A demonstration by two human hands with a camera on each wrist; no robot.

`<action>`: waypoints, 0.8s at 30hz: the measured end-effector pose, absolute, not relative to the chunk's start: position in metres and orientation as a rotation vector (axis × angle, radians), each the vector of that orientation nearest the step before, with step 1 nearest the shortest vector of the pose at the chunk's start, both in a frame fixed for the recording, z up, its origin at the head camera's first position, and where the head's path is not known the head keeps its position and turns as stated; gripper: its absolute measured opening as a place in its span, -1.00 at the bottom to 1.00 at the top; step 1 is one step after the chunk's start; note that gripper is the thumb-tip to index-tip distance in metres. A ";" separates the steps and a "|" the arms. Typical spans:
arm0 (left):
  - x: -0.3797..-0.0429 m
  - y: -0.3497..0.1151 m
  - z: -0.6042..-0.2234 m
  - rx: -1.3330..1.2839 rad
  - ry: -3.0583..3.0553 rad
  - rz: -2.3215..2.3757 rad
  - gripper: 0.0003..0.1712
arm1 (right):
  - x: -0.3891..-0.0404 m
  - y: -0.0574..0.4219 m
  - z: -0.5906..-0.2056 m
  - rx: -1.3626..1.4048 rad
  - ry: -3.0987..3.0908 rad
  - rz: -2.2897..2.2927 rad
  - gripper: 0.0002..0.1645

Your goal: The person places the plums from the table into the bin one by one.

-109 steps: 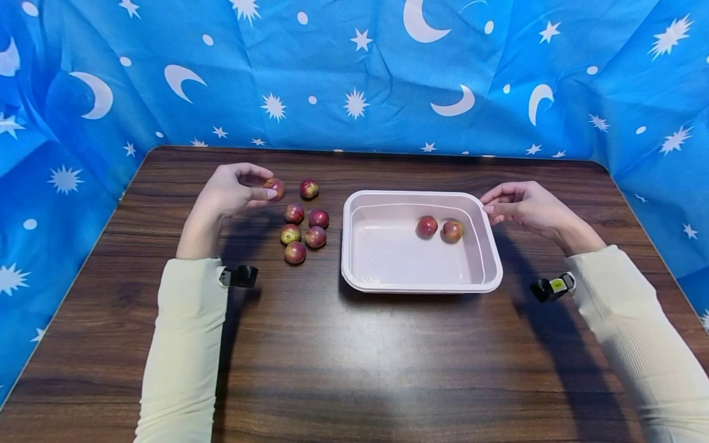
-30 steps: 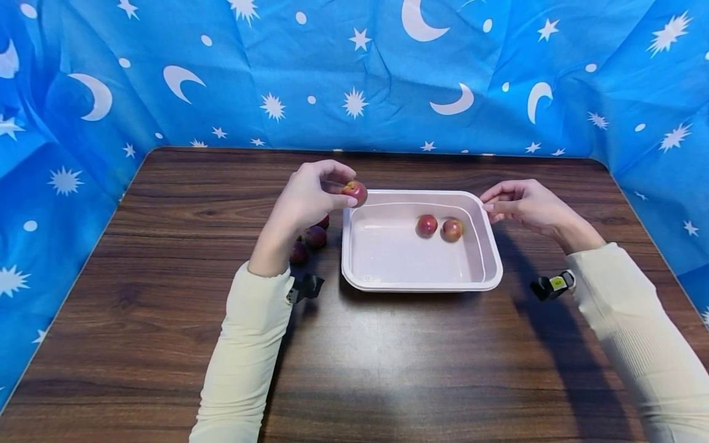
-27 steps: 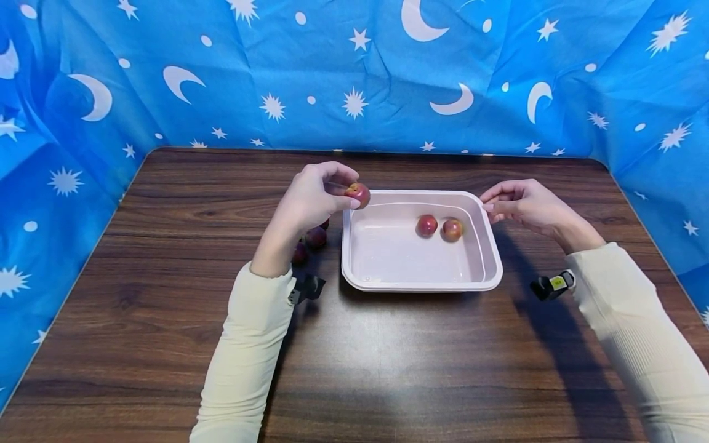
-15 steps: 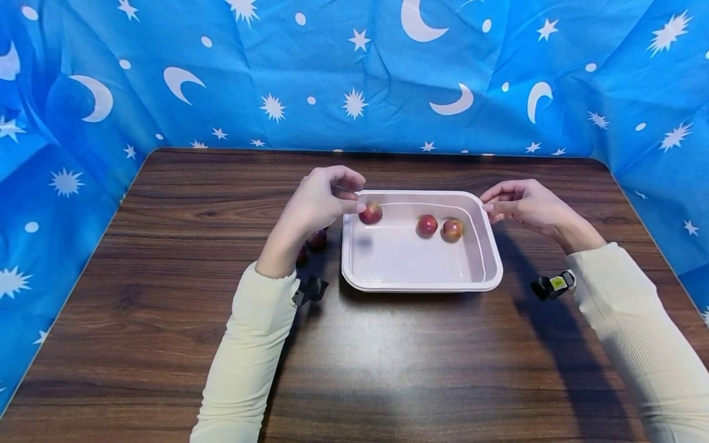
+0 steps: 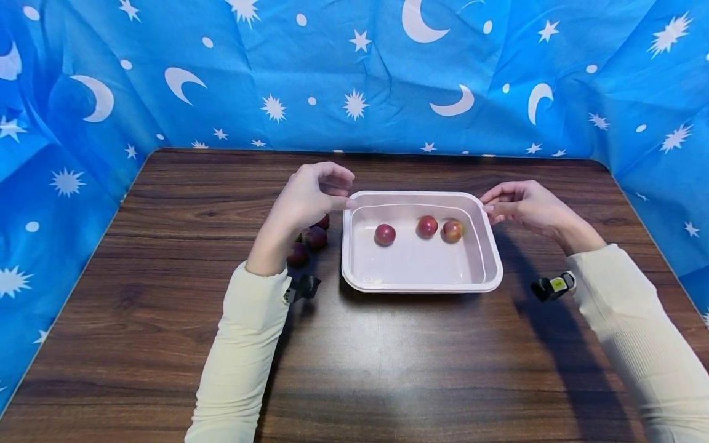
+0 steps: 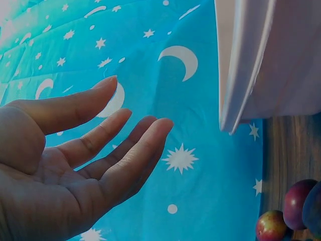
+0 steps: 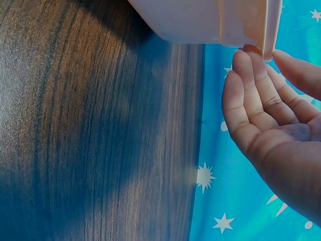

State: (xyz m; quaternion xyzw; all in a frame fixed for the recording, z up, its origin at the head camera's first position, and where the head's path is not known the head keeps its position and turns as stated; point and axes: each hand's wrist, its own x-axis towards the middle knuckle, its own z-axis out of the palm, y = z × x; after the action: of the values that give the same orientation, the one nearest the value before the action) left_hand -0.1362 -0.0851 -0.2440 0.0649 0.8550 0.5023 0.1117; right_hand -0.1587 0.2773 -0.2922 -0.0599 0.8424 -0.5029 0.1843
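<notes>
Beside the far left corner of a pale pink plastic tub (image 5: pixel 421 287), my left hand (image 5: pixel 310 192) hovers with nothing in it. In the left wrist view its fingers (image 6: pixel 133 163) are spread from the thumb, away from the tub wall (image 6: pixel 296 65). My right hand (image 5: pixel 520 206) pinches the tub's far right corner; the right wrist view shows thumb and fingers (image 7: pixel 256 90) on both sides of the rim (image 7: pixel 271 30). Three plums lie in the tub: a dark red one (image 5: pixel 384 234) on the left, a red one (image 5: pixel 426 227) and a yellowish-red one (image 5: pixel 452 231).
Several more plums (image 5: pixel 317 238) lie on the wooden table (image 5: pixel 376 369) left of the tub, partly hidden by my left hand and wrist. A blue cloth (image 5: pixel 310 74) with moons and stars hangs behind the table.
My left hand brought a plum from the left group over to the tub and let it go; it rolled inward. The hand has drawn back slightly left. The right hand stays put.
</notes>
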 end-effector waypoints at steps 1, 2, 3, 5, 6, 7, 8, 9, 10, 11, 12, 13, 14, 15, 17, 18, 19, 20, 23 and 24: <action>-0.136 -0.087 -0.244 0.183 2.512 1.472 -0.61 | -0.159 0.277 -0.292 -0.165 2.375 -1.415 -0.77; -0.136 -0.088 -0.243 0.177 2.517 1.468 -0.61 | -0.159 0.277 -0.292 -0.159 2.377 -1.411 -0.76; -0.136 -0.089 -0.242 0.174 2.521 1.465 -0.61 | -0.159 0.277 -0.292 -0.153 2.381 -1.405 -0.75; -0.135 -0.092 -0.241 0.165 2.521 1.466 -0.61 | -0.158 0.277 -0.293 -0.141 2.393 -1.392 -0.74; -0.135 -0.093 -0.241 0.160 2.521 1.467 -0.61 | -0.159 0.277 -0.293 -0.137 2.399 -1.385 -0.74; -0.135 -0.094 -0.241 0.157 2.522 1.469 -0.62 | -0.159 0.277 -0.293 -0.134 2.405 -1.378 -0.74; -0.135 -0.095 -0.241 0.155 2.523 1.470 -0.62 | -0.159 0.277 -0.293 -0.133 2.404 -1.379 -0.74; -0.134 -0.096 -0.241 0.151 2.522 1.474 -0.62 | -0.159 0.277 -0.293 -0.133 2.401 -1.382 -0.75; -0.134 -0.097 -0.241 0.144 2.526 1.471 -0.63 | -0.159 0.277 -0.293 -0.134 2.392 -1.390 -0.76; -0.135 -0.098 -0.242 0.139 2.532 1.466 -0.63 | -0.159 0.277 -0.293 -0.135 2.382 -1.401 -0.77; -0.135 -0.099 -0.242 0.134 2.536 1.464 -0.63 | -0.159 0.277 -0.293 -0.136 2.372 -1.409 -0.78; -0.135 -0.100 -0.243 0.128 2.537 1.467 -0.63 | -0.159 0.278 -0.293 -0.134 2.363 -1.416 -0.79; -0.135 -0.101 -0.243 0.123 2.535 1.472 -0.63 | -0.159 0.278 -0.293 -0.132 2.355 -1.422 -0.79; -0.135 -0.103 -0.244 0.117 2.533 1.477 -0.63 | -0.159 0.278 -0.293 -0.130 2.352 -1.423 -0.79; -0.136 -0.105 -0.246 0.115 2.530 1.486 -0.62 | -0.159 0.278 -0.293 -0.124 2.356 -1.416 -0.79; -0.136 -0.107 -0.246 0.118 2.526 1.494 -0.62 | -0.159 0.278 -0.293 -0.123 2.358 -1.413 -0.79; -0.136 -0.109 -0.247 0.120 2.524 1.497 -0.62 | -0.159 0.278 -0.293 -0.121 2.361 -1.410 -0.78; -0.136 -0.111 -0.248 0.122 2.525 1.496 -0.62 | -0.159 0.278 -0.293 -0.122 2.361 -1.410 -0.78; -0.137 -0.118 -0.249 0.147 2.543 1.481 -0.60 | -0.159 0.278 -0.293 -0.129 2.363 -1.409 -0.78; -0.137 -0.120 -0.250 0.148 2.545 1.483 -0.60 | -0.159 0.278 -0.293 -0.135 2.366 -1.407 -0.78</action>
State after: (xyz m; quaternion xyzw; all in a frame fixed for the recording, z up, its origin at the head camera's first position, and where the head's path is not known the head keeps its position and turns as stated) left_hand -0.1367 -0.1201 -0.2500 0.0499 0.8589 0.5006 0.0960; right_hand -0.1590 0.2784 -0.2929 -0.0479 0.8425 -0.5011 0.1918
